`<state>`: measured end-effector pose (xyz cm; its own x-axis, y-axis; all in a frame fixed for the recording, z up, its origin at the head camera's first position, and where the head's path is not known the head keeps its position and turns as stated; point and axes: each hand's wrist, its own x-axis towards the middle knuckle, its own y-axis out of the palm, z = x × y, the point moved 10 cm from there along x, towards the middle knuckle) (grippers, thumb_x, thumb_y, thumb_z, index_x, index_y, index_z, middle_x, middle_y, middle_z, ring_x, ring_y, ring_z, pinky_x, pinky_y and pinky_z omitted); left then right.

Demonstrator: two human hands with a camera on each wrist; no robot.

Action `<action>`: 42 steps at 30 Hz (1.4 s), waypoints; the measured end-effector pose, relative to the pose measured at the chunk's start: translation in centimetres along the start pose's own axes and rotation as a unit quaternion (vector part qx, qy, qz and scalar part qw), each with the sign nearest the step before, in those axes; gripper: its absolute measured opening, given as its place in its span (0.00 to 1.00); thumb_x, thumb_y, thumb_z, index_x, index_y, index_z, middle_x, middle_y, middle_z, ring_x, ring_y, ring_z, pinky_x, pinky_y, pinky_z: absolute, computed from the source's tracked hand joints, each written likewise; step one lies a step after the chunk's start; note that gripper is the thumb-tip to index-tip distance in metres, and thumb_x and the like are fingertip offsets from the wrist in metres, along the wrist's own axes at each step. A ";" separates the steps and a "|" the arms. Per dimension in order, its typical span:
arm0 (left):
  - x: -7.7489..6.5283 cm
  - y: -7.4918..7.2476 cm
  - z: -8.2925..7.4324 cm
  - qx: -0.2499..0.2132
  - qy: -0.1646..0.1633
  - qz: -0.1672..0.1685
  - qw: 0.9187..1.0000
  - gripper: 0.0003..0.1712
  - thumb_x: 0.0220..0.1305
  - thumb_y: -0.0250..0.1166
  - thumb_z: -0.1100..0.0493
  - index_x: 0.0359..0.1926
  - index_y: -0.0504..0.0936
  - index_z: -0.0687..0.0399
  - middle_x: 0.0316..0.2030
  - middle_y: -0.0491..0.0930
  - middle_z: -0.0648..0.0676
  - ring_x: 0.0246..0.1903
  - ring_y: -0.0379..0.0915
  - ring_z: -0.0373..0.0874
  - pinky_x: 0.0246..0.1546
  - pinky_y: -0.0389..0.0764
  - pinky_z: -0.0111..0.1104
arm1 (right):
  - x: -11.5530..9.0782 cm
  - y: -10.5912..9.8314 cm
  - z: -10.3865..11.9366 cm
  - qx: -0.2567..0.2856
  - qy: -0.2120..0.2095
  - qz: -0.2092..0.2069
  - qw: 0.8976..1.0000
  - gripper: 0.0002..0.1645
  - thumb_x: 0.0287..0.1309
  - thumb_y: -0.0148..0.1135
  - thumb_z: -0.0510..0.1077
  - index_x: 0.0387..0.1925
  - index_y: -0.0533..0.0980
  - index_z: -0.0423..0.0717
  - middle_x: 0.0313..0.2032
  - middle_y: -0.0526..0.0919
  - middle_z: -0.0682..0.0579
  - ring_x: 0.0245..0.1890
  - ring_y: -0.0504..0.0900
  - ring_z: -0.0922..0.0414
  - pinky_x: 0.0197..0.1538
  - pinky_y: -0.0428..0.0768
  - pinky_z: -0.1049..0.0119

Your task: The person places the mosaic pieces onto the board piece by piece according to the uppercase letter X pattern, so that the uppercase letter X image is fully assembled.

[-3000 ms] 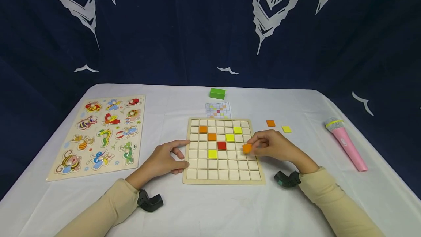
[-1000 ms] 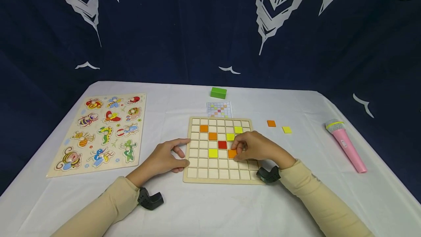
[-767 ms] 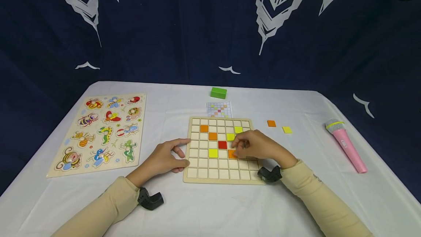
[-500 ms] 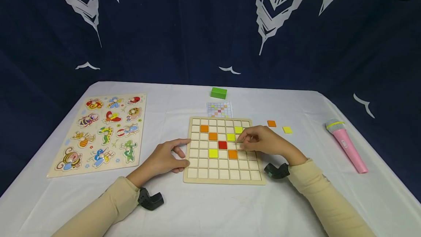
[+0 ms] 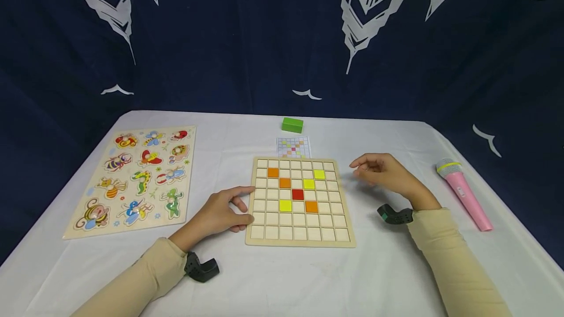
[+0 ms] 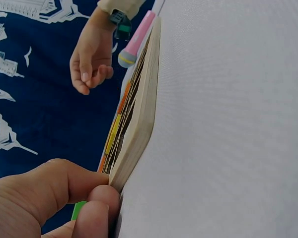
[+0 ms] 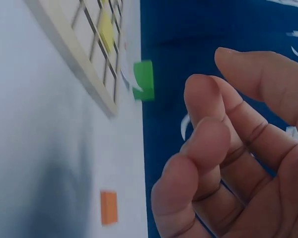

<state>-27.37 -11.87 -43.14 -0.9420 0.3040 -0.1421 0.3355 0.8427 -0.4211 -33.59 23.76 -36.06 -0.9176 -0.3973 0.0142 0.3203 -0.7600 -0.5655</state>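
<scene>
The wooden grid board [image 5: 299, 241] lies mid-table. Yellow, orange and red square tiles sit in its cells, crossing at a red tile [image 5: 297, 194]; an orange tile [image 5: 311, 206] is just below and right of it. My left hand [image 5: 222, 212] rests index finger and thumb against the board's left edge, also seen close up in the left wrist view. Off the board's right side, my right hand [image 5: 385, 175] hovers with loosely bent fingers and nothing between them. A loose orange tile [image 7: 109, 207] shows on the cloth in the right wrist view; in the head view the hand covers that area.
Behind the board lie a small printed pattern card [image 5: 293, 147] and a green block [image 5: 293, 124]. An insect picture puzzle [image 5: 132, 180] fills the left side of the table. A pink toy microphone [image 5: 467, 197] lies at the right.
My right hand brought an orange tile leftward over the board, set it in a cell and let go. It has since drawn back right and away. My left hand has stayed put.
</scene>
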 end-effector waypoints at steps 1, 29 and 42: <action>0.0 0.0 0.0 0.000 0.001 0.001 1.000 0.42 0.58 0.78 0.70 0.74 0.77 0.61 0.39 0.80 0.56 0.23 0.86 0.42 0.26 0.91 0.35 | -0.2 -0.7 -0.2 0.001 -0.001 -0.011 1.000 0.16 0.73 0.65 0.35 0.56 0.81 0.27 0.40 0.88 0.48 0.33 0.83 0.55 0.34 0.85 0.66; -0.1 0.0 0.0 -0.012 0.012 0.005 1.000 0.42 0.58 0.77 0.70 0.74 0.76 0.63 0.40 0.80 0.58 0.23 0.86 0.42 0.26 0.90 0.35 | -2.6 -7.1 -10.4 -0.012 0.141 -0.119 0.983 0.28 0.77 0.62 0.40 0.67 0.72 0.23 0.35 0.79 0.62 0.32 0.75 0.65 0.33 0.82 0.74; -0.3 0.0 -0.3 -0.006 0.006 -0.001 1.000 0.41 0.57 0.77 0.71 0.73 0.77 0.62 0.39 0.80 0.57 0.22 0.85 0.42 0.26 0.90 0.34 | -2.7 -6.4 -11.0 -0.011 0.140 -0.073 0.987 0.32 0.68 0.68 0.34 0.69 0.71 0.23 0.40 0.78 0.59 0.37 0.73 0.64 0.36 0.78 0.74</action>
<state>-27.07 -11.81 -42.84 -0.9424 0.3082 -0.1302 0.3343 0.8487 -0.4098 -35.72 35.35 -41.56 -0.9837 -0.1250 -0.1296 0.1779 -0.7859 -0.5922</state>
